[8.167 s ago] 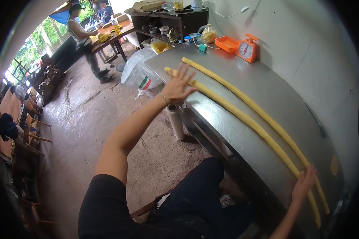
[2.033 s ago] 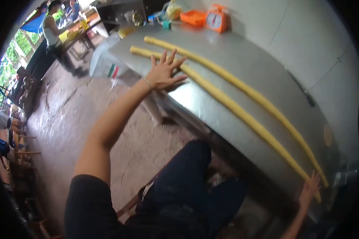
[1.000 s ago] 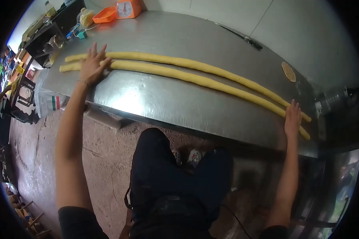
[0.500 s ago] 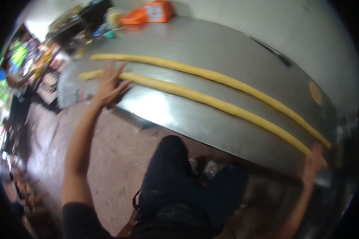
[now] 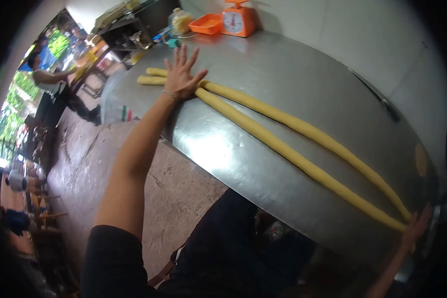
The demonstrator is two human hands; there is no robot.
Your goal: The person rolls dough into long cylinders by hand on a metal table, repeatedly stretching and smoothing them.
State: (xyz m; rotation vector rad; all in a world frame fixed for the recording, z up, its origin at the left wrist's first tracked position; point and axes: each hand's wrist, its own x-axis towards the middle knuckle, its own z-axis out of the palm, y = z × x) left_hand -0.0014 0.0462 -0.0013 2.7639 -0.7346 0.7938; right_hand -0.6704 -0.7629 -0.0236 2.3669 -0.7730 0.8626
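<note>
Plainly, both hands (left splayed) touch yellow ropes.

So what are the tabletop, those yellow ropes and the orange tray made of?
Tabletop: metal, probably steel; smooth grey, with bright glare and a faint orange reflection.
Yellow ropes: likely dough; matt, slightly uneven.
Orange tray: probably plastic; evenly coloured.

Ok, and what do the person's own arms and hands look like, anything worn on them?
Both the left hand and the right hand are bare, without gloves. The left wrist has a thin, light bracelet, perhaps a chain. A plain dark short sleeve ends above the left elbow. The right sleeve is out of view.
</note>
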